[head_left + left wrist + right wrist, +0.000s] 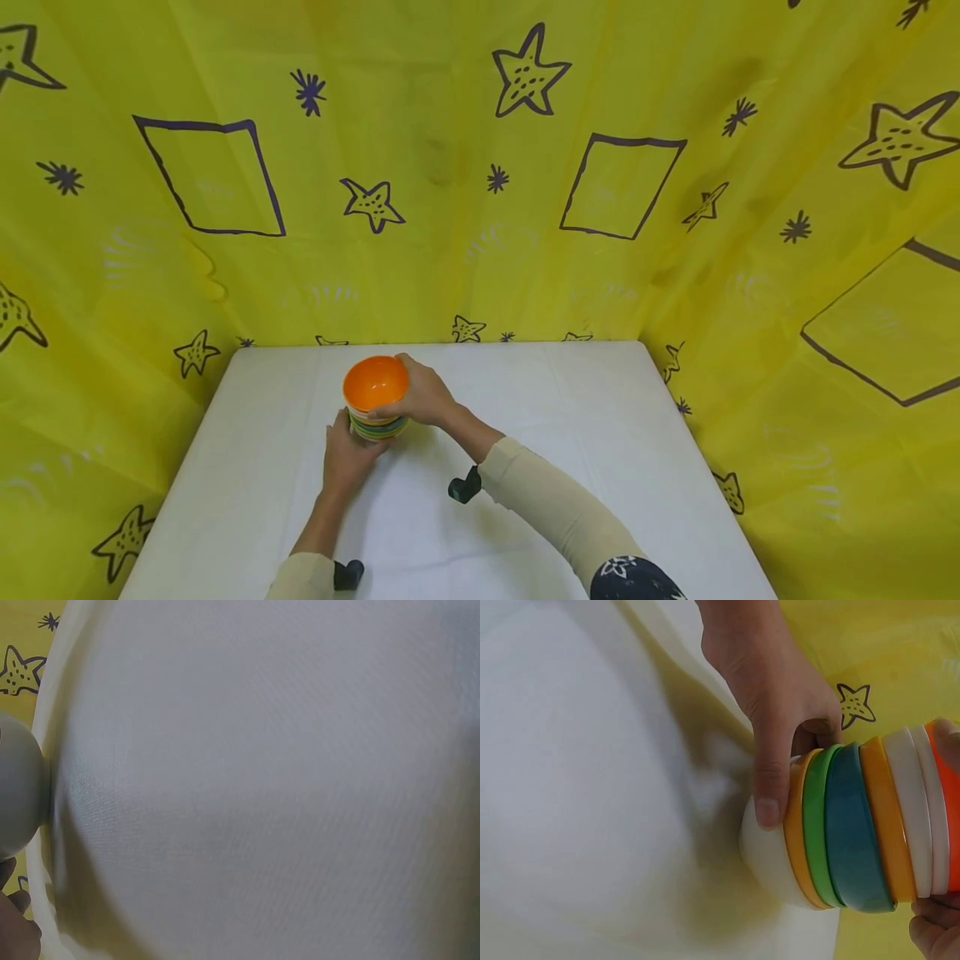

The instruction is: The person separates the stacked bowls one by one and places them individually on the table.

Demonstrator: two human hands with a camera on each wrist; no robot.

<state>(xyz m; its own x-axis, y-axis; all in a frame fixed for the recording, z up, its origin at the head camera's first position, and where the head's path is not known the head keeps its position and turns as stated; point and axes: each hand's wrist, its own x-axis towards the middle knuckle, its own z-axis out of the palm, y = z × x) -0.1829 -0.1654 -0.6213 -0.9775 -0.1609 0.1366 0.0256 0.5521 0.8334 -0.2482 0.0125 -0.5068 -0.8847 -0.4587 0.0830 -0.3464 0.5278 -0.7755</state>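
Note:
A stack of nested bowls stands between both hands near the far left part of the table; its top is an orange bowl (375, 382). My left hand (348, 457) grips the stack low down. In the right wrist view its thumb lies over the white bottom bowl (761, 851). Above that come a green bowl (817, 825), a teal bowl (855, 832), and yellow-orange and white ones. Around the upper bowls my right hand (423, 393) is curled, thumb at the near side. The left wrist view catches only a white bowl's side (16, 787) and some fingertips.
A white-covered table (570, 467) lies below. Yellow curtains (427, 267) with drawn stars and squares close in the back and both sides. Dark strap pieces (465, 486) hang at the sleeves. Whether the stack touches the table, I cannot tell.

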